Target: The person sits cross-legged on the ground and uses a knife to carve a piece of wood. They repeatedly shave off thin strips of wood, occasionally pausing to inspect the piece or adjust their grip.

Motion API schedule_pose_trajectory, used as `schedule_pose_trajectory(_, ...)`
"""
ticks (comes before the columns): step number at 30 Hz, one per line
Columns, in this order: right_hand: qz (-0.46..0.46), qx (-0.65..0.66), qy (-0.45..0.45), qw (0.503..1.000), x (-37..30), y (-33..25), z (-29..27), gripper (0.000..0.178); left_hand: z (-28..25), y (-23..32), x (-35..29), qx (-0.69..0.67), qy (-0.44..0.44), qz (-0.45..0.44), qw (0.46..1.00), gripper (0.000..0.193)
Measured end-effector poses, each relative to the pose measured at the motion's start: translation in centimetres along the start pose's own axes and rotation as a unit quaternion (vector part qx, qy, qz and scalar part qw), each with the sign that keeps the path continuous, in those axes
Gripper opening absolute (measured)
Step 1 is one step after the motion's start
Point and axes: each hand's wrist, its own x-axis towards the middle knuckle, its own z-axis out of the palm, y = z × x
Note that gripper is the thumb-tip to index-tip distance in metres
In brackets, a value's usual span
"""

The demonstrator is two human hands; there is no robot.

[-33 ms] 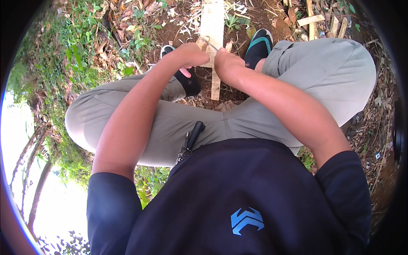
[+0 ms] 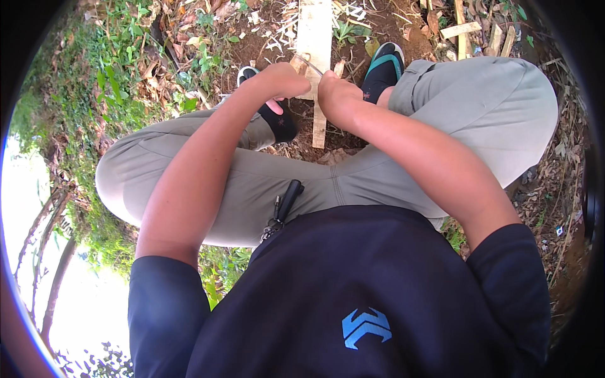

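My left hand point(image 2: 285, 82) is closed beside the left edge of a pale wooden board point(image 2: 314, 31). Its fingers are mostly turned away, so what they hold is hidden; one fingertip shows beneath. Just to the right, my right hand point(image 2: 338, 96) is closed round the near end of a thin metal tool point(image 2: 309, 65), perhaps a knife. The tool slants up to the left across the board, between my two hands. Below the board, a narrower wooden strip point(image 2: 319, 129) points toward me.
My feet in dark shoes point(image 2: 383, 66) flank the board. Wood shavings point(image 2: 277, 43) litter the brown soil. Several wood offcuts point(image 2: 461, 29) lie at the far right. Green plants and dry leaves cover the left side. A key ring with a black fob point(image 2: 290, 200) hangs at my waist.
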Motion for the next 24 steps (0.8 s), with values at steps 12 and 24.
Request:
schedule_pose_trajectory(12, 0.040, 0.038, -0.024, 0.998, 3.7, -0.7, -0.2, 0.051, -0.5, 0.1, 0.0, -0.039, -0.007, -0.001, 0.999, 0.029)
schedule_pose_trajectory(24, -0.044, -0.042, -0.053, 0.997, 7.2, 1.9, -2.2, 0.036, -0.4, 0.3, -0.1, 0.015, -0.014, 0.008, 1.000, 0.032)
